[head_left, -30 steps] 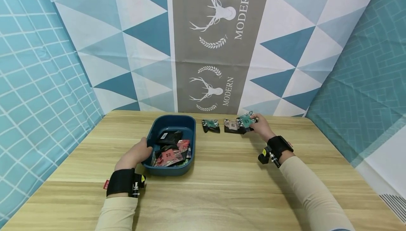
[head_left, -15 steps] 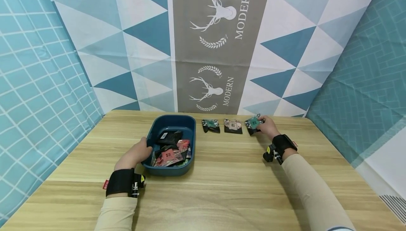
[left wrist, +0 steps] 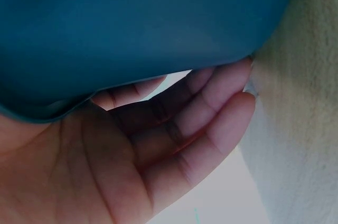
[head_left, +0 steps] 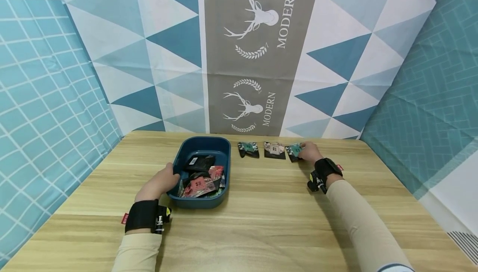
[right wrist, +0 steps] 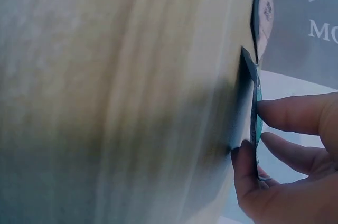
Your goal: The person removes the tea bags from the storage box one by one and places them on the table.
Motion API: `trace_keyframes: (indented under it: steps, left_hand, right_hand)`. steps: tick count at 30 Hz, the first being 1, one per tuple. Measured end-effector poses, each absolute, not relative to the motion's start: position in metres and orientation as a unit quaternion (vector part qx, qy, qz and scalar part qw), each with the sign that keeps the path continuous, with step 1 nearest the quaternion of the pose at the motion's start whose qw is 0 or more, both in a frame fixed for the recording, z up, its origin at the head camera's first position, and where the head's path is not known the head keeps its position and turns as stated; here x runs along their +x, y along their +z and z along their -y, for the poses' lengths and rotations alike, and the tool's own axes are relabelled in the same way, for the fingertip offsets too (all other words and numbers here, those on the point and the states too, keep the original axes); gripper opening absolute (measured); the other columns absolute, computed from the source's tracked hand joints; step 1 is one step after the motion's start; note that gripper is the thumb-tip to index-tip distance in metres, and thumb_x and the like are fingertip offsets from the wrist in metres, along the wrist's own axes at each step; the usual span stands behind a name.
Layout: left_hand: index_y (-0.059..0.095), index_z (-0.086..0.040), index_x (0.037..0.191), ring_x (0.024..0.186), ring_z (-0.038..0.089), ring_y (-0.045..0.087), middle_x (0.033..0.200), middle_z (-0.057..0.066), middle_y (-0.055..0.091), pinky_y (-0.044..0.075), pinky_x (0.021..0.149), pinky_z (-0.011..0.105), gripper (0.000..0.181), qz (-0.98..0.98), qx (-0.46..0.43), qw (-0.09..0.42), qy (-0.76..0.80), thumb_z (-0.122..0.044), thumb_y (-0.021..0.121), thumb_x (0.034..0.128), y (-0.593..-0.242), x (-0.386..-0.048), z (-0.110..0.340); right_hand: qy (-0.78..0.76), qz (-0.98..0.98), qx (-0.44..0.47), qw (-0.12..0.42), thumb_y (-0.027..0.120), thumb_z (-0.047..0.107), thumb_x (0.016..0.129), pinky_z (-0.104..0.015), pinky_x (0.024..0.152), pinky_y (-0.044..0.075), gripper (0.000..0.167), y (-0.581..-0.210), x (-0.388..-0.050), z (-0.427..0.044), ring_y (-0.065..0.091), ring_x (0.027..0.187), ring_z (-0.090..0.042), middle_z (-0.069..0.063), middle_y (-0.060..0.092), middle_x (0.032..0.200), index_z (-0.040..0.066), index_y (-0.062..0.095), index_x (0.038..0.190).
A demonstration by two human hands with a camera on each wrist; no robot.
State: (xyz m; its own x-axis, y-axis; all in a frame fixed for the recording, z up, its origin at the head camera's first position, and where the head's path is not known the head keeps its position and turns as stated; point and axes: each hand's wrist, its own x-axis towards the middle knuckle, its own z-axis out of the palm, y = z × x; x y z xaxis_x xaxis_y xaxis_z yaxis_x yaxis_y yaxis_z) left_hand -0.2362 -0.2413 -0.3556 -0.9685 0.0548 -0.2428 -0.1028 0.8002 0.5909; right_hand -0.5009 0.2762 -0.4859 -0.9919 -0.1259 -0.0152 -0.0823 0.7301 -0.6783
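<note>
My right hand [head_left: 310, 153] pinches a small green and black sachet [head_left: 293, 150] by its right side, low over the back of the table. In the right wrist view that sachet [right wrist: 255, 97] stands edge-on between thumb and fingers, tilted off the wood. Left of it lie a beige and black sachet [head_left: 274, 149] and another green and black sachet [head_left: 248, 149], in a row. My left hand [head_left: 157, 183] holds the left wall of a dark blue plastic bin [head_left: 199, 202]. From the left wrist, curled fingers [left wrist: 211, 134] show against the bin's outside; the thumb is mostly hidden.
Inside the bin are several sachets, among them a red one [head_left: 198, 186] and a black one with a white label [head_left: 200, 162]. The wooden table [head_left: 269, 222] ends at a patterned cloth backdrop [head_left: 250, 68]. Tile-print sheets hang at both sides.
The right hand drew its sachet rightward off the beige one, then lowered it beside that sachet, slightly back to the left. My left hand and the bin stayed in place.
</note>
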Motion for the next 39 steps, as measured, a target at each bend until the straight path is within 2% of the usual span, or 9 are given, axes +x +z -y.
trace_keyframes:
  steps: [3,6,11,14,21,25,32,37,39]
  left_hand:
    - [0.005,0.021,0.139,0.130,0.053,0.027,0.142,0.044,0.015,0.031,0.103,0.059,0.059,-0.941,-0.013,0.124,0.316,-0.012,0.028,0.0954,-0.356,-0.237,0.241]
    - [0.004,0.020,0.139,0.130,0.053,0.026,0.142,0.044,0.015,0.031,0.103,0.059,0.060,-0.940,-0.015,0.126,0.316,-0.013,0.028,0.0956,-0.356,-0.236,0.241]
    - [0.002,0.020,0.140,0.130,0.054,0.025,0.143,0.044,0.014,0.031,0.103,0.059,0.061,-0.940,-0.016,0.128,0.316,-0.013,0.028,0.0960,-0.355,-0.234,0.240]
    - [0.005,0.021,0.139,0.129,0.053,0.028,0.142,0.044,0.017,0.032,0.102,0.059,0.060,-0.942,-0.013,0.122,0.314,-0.013,0.029,0.0957,-0.355,-0.234,0.240]
    - [0.005,0.020,0.139,0.130,0.053,0.027,0.142,0.044,0.017,0.031,0.103,0.059,0.060,-0.942,-0.016,0.121,0.312,-0.013,0.030,0.0953,-0.355,-0.234,0.240]
    - [0.004,0.021,0.139,0.129,0.053,0.027,0.142,0.044,0.016,0.030,0.103,0.059,0.061,-0.940,-0.019,0.124,0.316,-0.012,0.029,0.0951,-0.353,-0.234,0.239]
    - [0.006,0.021,0.138,0.129,0.051,0.030,0.142,0.044,0.017,0.031,0.103,0.059,0.059,-0.941,-0.024,0.126,0.314,-0.011,0.029,0.0947,-0.352,-0.235,0.239]
    - [0.003,0.023,0.138,0.130,0.054,0.025,0.142,0.045,0.014,0.029,0.103,0.059,0.059,-0.942,-0.007,0.122,0.312,-0.010,0.028,0.0963,-0.355,-0.235,0.240]
    - [0.001,0.023,0.138,0.130,0.055,0.023,0.142,0.045,0.012,0.029,0.103,0.060,0.059,-0.942,0.000,0.122,0.312,-0.010,0.027,0.0970,-0.356,-0.235,0.240]
  right_hand:
    - [-0.332,-0.940,-0.082,0.003,0.060,0.007,0.085,-0.036,0.056,0.028,0.050,-0.484,-0.492,-0.274,0.030,0.051,-0.018,-0.019,0.068,0.103,-0.002,0.049,0.133]
    - [-0.273,-0.957,-0.088,-0.032,0.061,0.009,0.082,-0.034,0.056,0.028,0.045,-0.490,-0.493,-0.275,0.029,0.052,-0.017,-0.016,0.070,0.090,-0.002,0.057,0.125]
    - [-0.211,-0.974,-0.064,-0.049,0.062,0.012,0.078,-0.036,0.064,0.031,0.043,-0.478,-0.477,-0.264,0.043,0.073,-0.026,-0.023,0.061,0.115,-0.001,0.062,0.119]
    - [-0.218,-0.975,-0.038,0.010,0.060,0.011,0.082,-0.042,0.072,0.034,0.048,-0.445,-0.448,-0.247,0.046,0.086,-0.033,-0.027,0.054,0.126,-0.001,0.055,0.128]
    - [-0.271,-0.956,-0.111,-0.020,0.062,0.016,0.086,-0.036,0.059,0.030,0.044,-0.479,-0.483,-0.276,0.038,0.056,-0.019,-0.018,0.065,0.097,0.004,0.055,0.127]
    - [-0.281,-0.951,-0.125,-0.040,0.061,0.017,0.088,-0.034,0.058,0.031,0.044,-0.486,-0.493,-0.277,0.044,0.058,-0.019,-0.020,0.062,0.103,0.001,0.052,0.128]
    - [-0.265,-0.958,-0.106,-0.033,0.062,0.015,0.088,-0.037,0.065,0.043,0.040,-0.427,-0.431,-0.223,0.057,0.080,-0.030,-0.022,0.061,0.109,0.002,0.055,0.124]
    - [-0.274,-0.944,-0.179,-0.054,0.059,0.022,0.091,-0.036,0.059,0.035,0.038,-0.457,-0.459,-0.216,0.048,0.064,-0.024,-0.017,0.057,0.115,0.009,0.053,0.126]
    - [-0.274,-0.942,-0.188,-0.038,0.058,0.019,0.092,-0.037,0.061,0.036,0.040,-0.475,-0.476,-0.210,0.051,0.070,-0.023,-0.016,0.053,0.125,0.012,0.050,0.131]
